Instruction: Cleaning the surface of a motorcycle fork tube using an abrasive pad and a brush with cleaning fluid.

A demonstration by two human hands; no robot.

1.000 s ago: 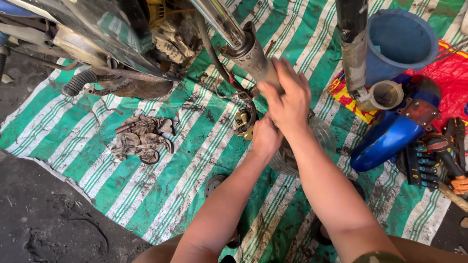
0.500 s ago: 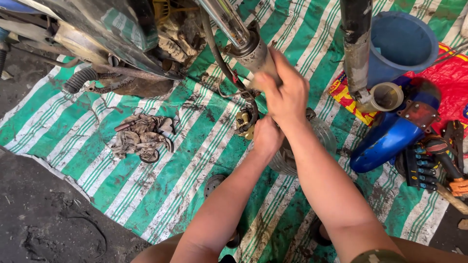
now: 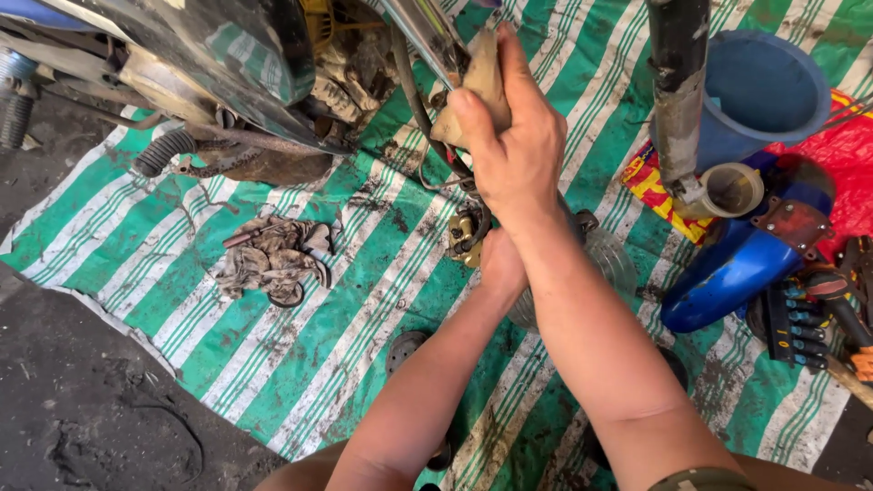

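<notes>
**A:** What have you got in your right hand (image 3: 520,150)?

**B:** A tan, grimy cloth (image 3: 475,84). Your fingers are curled tight around it and press it against the shiny metal fork tube (image 3: 423,32) that slants down from the top of the view. The cloth sits high in the middle of the picture, just under the motorcycle's dark bodywork (image 3: 245,55).

**A:** And your left hand (image 3: 502,264)?

**B:** It lies lower, mostly behind your right wrist. It reaches up to the brass-coloured brake caliper (image 3: 466,238) hanging on a black hose (image 3: 416,105). I cannot tell whether those fingers grip it or only touch it; they are hidden.

**A:** What lies close to your hands?

**B:** A clear, rounded glass-like piece (image 3: 607,259) sits just right of your forearms, on the green-and-white striped tarp (image 3: 327,327). To the left on the tarp there is a crumpled dirty rag (image 3: 271,256) with a small ring-shaped part at its edge.

**A:** Further out?

**B:** On the right, a second fork leg (image 3: 680,100) stands upright, with a blue bucket (image 3: 762,91) behind it and a blue fender (image 3: 737,268) lying beside a red sheet (image 3: 841,182). A rack of sockets (image 3: 793,318) lies at the far right. Bare dark ground (image 3: 82,409) borders the tarp at the lower left.
</notes>
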